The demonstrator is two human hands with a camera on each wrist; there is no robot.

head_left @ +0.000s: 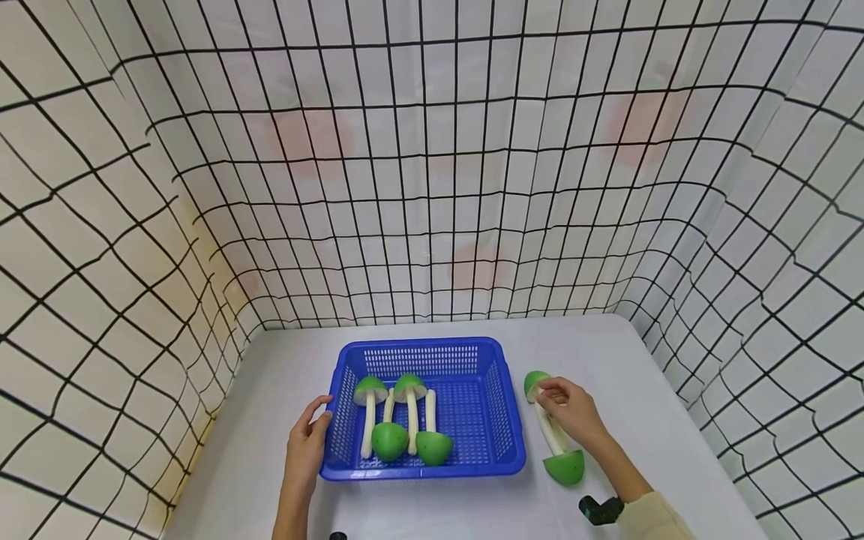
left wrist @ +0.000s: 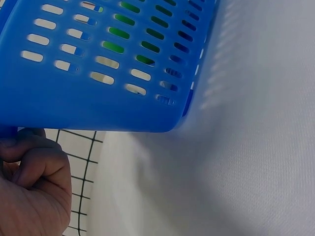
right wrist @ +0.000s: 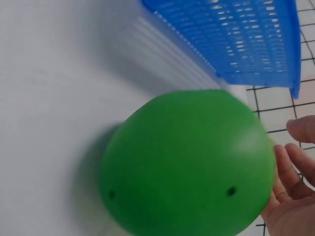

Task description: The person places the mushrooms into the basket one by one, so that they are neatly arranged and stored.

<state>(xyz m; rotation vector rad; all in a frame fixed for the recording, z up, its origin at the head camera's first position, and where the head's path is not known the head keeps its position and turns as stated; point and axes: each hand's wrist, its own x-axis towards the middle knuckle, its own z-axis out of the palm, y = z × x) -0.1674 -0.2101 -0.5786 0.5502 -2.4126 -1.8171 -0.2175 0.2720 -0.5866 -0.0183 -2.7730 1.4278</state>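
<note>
Head view on my screen puts the far mushroom point(head_left: 535, 382), green-capped and white-stemmed, at the fingertips of the right hand point(head_left: 572, 409); thumb and fingers stand apart, and I read no grasp there. The near mushroom point(head_left: 564, 467) lies just beside it, its cap toward the wrist and filling much of my right wrist view. Left of that hand sits the blue basket point(head_left: 472, 471), its side wall standing between the hand and four more mushrooms point(head_left: 389, 441) inside, caps alternating far and near. The left hand point(head_left: 307, 442) grips the basket's left rim, fingers curled. A black device point(head_left: 601, 511) sits at the right wrist, by a pale sleeve point(head_left: 653, 517). Under both hands I have a white table point(head_left: 270, 375); beyond them rise pale walls point(head_left: 432, 180) crossed by black grid lines.
</note>
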